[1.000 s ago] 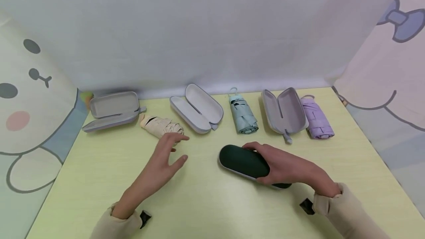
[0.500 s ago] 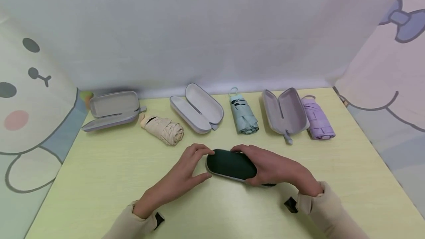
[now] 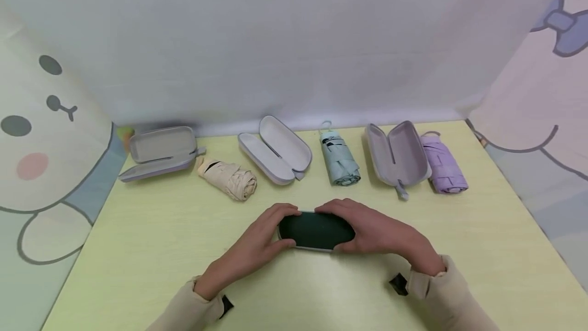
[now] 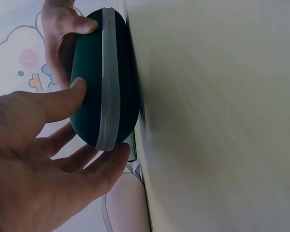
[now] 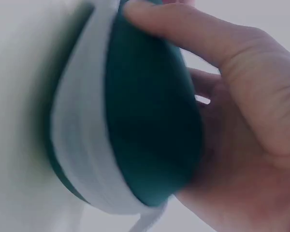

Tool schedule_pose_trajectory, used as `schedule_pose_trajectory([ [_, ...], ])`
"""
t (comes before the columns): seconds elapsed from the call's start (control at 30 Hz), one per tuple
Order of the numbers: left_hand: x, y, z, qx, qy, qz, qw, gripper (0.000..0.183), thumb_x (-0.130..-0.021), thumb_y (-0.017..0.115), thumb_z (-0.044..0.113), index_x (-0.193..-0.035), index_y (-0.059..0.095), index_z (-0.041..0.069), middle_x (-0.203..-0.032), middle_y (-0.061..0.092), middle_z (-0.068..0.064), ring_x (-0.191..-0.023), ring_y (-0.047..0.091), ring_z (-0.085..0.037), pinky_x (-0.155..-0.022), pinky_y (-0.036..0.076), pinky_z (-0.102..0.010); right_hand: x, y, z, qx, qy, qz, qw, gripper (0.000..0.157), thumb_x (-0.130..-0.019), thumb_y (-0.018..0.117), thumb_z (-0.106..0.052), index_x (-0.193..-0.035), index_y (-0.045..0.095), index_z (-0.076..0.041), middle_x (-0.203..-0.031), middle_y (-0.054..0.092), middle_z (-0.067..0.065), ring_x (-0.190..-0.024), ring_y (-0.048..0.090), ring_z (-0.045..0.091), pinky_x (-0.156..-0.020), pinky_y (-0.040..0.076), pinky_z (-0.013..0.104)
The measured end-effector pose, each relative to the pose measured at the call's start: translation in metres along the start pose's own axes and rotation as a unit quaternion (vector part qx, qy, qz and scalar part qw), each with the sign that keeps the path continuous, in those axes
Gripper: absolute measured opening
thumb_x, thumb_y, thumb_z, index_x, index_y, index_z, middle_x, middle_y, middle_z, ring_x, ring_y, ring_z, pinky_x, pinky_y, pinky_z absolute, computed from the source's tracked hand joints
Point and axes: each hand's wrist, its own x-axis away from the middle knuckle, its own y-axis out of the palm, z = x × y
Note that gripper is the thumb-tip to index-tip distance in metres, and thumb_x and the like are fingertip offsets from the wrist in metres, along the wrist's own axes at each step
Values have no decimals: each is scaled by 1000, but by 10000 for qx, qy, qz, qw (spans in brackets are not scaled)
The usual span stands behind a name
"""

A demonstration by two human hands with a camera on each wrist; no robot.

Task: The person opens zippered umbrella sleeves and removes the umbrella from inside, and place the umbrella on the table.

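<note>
A dark green hard zip case (image 3: 316,230), shaped like a glasses case, lies near the middle of the table between both hands. Its grey zipper band (image 4: 110,79) runs round the side, and the lid is down. At the case's left end, my left hand (image 3: 257,236) holds it with the thumb in front and fingers behind. My right hand (image 3: 374,229) grips the opposite end, thumb on the near side and fingers over the far side. From the right wrist view, a grey strap (image 5: 152,218) hangs off the end under the right palm.
Along the table's back edge stand three open grey-lilac cases: left (image 3: 163,149), middle (image 3: 275,151) and right (image 3: 398,156). Folded umbrellas lie among them: beige (image 3: 228,178), pale teal (image 3: 340,160) and purple (image 3: 443,165). A pale curtain (image 3: 294,50) hangs behind.
The green case has slid left, levelling out, with my right hand on it. My left hand has come in from the left, from over the beige umbrella, and taken hold of the left end.
</note>
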Motion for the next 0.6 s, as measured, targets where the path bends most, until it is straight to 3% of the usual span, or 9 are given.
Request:
schedule_pose_trajectory([
  [0.17, 1, -1, 1, -74, 9, 109, 9999, 53, -86, 76, 18, -133, 52, 20, -140, 51, 2, -134, 46, -9, -109, 43, -38, 11, -17, 9, -366, 314, 73, 9988, 69, -84, 75, -44, -144, 46, -26, -142, 52, -6, -125, 53, 19, -100, 48, 43],
  [0.3, 2, -2, 1, -260, 55, 192, 9995, 53, -84, 78, 19, -131, 54, 19, -137, 52, 5, -131, 50, -12, -105, 46, -37, 22, -31, 17, -402, 457, 412, 9973, 54, -89, 72, -36, -137, 52, -22, -136, 57, 1, -119, 57, 24, -95, 50, 45],
  [0.47, 3, -6, 2, -297, -129, 213, 9992, 51, -82, 80, 21, -128, 57, 19, -133, 54, 9, -127, 54, -12, -101, 49, -36, 33, -45, 26, -149, 711, 818, 9940, 26, -92, 69, -21, -117, 61, -17, -111, 65, 1, -99, 61, 18, -83, 53, 36],
  [0.6, 3, -8, 4, -261, -249, 196, 9992, 51, -81, 81, 21, -127, 58, 19, -131, 55, 9, -124, 55, -11, -99, 50, -36, 36, -49, 29, -172, 803, 667, 9944, 9, -95, 65, -17, -104, 66, -17, -98, 67, -4, -91, 63, 10, -76, 53, 26],
])
